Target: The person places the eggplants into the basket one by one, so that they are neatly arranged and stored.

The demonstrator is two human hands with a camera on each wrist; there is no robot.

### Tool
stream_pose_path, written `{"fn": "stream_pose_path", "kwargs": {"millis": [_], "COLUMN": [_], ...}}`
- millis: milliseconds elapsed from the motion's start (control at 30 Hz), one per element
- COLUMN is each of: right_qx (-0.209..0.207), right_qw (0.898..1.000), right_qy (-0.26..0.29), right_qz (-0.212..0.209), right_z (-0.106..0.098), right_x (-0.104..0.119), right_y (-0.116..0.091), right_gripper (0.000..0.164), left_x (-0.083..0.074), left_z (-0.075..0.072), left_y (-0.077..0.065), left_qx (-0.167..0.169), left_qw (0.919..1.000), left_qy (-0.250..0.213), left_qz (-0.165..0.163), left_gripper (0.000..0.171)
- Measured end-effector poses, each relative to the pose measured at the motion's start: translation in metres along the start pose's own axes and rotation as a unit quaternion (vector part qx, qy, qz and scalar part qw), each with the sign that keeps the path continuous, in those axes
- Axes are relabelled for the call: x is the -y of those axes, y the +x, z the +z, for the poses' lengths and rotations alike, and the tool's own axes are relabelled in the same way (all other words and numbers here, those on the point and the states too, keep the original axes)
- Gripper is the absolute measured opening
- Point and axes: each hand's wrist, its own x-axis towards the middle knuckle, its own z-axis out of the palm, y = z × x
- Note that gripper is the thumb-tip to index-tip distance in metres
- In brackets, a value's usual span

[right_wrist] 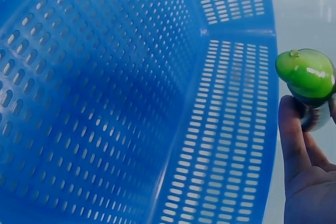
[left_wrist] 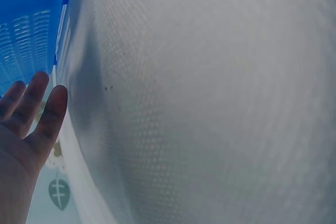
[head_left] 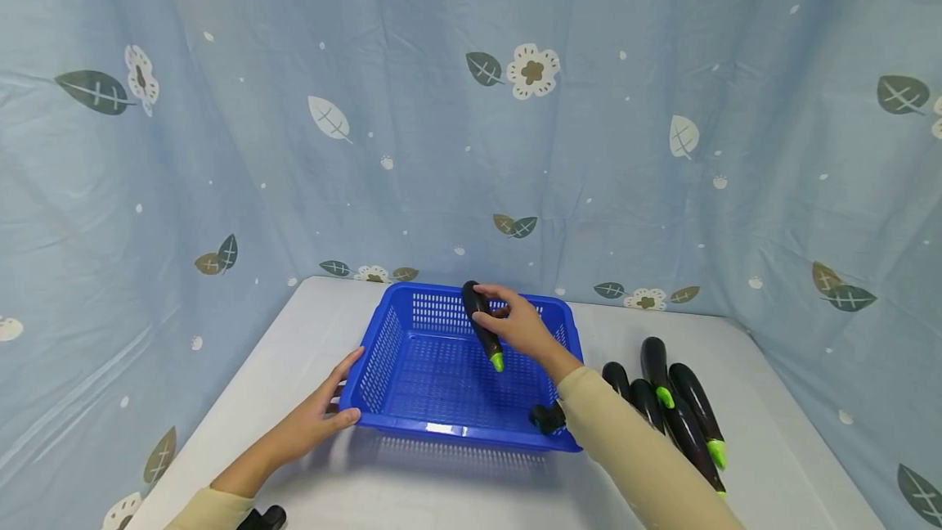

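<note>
My right hand (head_left: pixel 521 324) grips a dark purple eggplant (head_left: pixel 482 321) between thumb and fingers, over the back part of a blue plastic basket (head_left: pixel 456 430). The eggplant slants, its green stem end towards me; in the right wrist view that green end (right_wrist: pixel 310 74) sticks out above the fingers. My left hand (head_left: pixel 312 424) touches the basket's left side near its front corner. Its thumb lies by the front corner, and the other fingers rest along the left side. The left wrist view shows fairly straight fingers (left_wrist: pixel 50 116) by the basket wall (left_wrist: pixel 29 35).
Several eggplants (head_left: pixel 684 424) lie in a pile on the white table (head_left: pixel 780 448), right of the basket and partly behind my right sleeve. A blue patterned curtain (head_left: pixel 441 145) hangs around the table's back and sides. Small black devices (head_left: pixel 546 418) show at both wrists.
</note>
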Motion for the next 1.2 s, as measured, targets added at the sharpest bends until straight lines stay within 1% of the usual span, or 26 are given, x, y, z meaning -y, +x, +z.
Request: {"fn": "stream_pose_path", "kwargs": {"millis": [167,367,600,800,1000,1100,1200], "right_qx": [0.002,0.007,0.025,0.037,0.044,0.049,0.059], "right_qw": [1.0,1.0,1.0,0.999,0.998,0.998,0.998], "right_qy": [-0.001,-0.011,-0.011,-0.025,-0.028,-0.031,-0.032], "right_qz": [0.014,0.017,0.013,0.017,0.02,0.016,0.015], "right_z": [0.003,0.008,0.014,0.02,0.026,0.029,0.032], "right_x": [0.0,0.001,0.004,0.004,0.004,0.002,0.001], "right_y": [0.004,0.007,0.012,0.018,0.021,0.023,0.025], "right_gripper": [0.048,0.047,0.048,0.048,0.048,0.048,0.048], "left_x": [-0.002,-0.004,-0.005,-0.005,-0.005,-0.006,-0.007], "left_z": [-0.002,-0.003,-0.003,-0.003,-0.003,-0.003,-0.003], "left_y": [0.001,0.003,0.004,0.005,0.004,0.004,0.004], "left_qx": [0.001,0.002,0.005,0.007,0.007,0.007,0.007], "left_qw": [1.0,1.0,0.9999,0.9999,1.0,0.9999,0.9997], "left_qy": [-0.003,-0.006,-0.009,-0.013,-0.006,-0.007,-0.008], "left_qz": [-0.003,-0.005,0.002,-0.004,0.001,-0.005,-0.02], "left_gripper": [0.086,0.086,0.085,0.086,0.085,0.085,0.085]}}
